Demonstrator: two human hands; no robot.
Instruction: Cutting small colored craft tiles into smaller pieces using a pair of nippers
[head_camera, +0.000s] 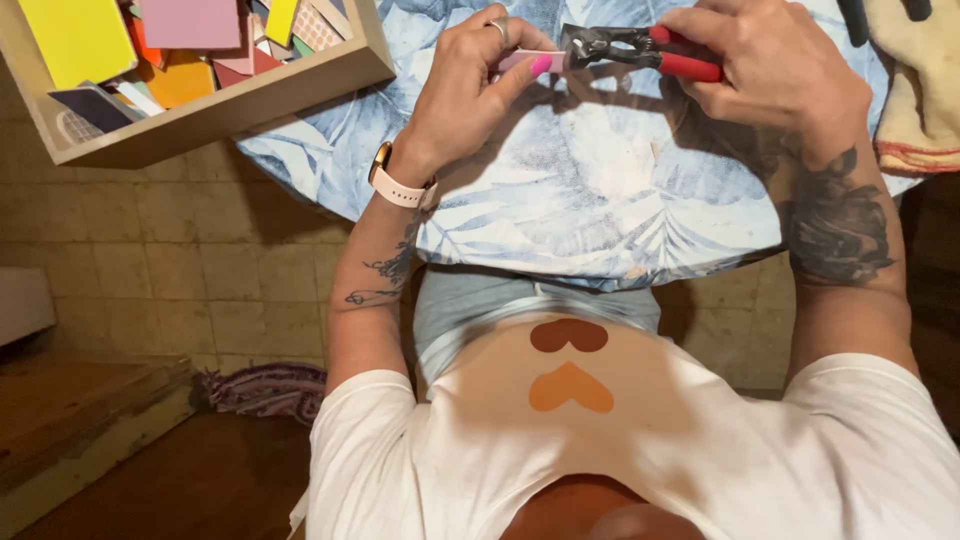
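My left hand (468, 85) pinches a small pale pink tile piece (527, 62) between thumb and fingers, above a round table covered with a blue leaf-print cloth (590, 190). My right hand (775, 70) grips the red handles of a pair of nippers (640, 48). The dark metal jaws of the nippers bite on the right end of the pink piece. A watch with a pale strap sits on my left wrist, a ring on one left finger.
A wooden tray (230, 105) full of several coloured tile pieces stands at the table's left edge. A beige cloth or glove (920, 90) lies at the right. Below are a tiled floor, a wooden step (70, 420) and a patterned rug (265, 390).
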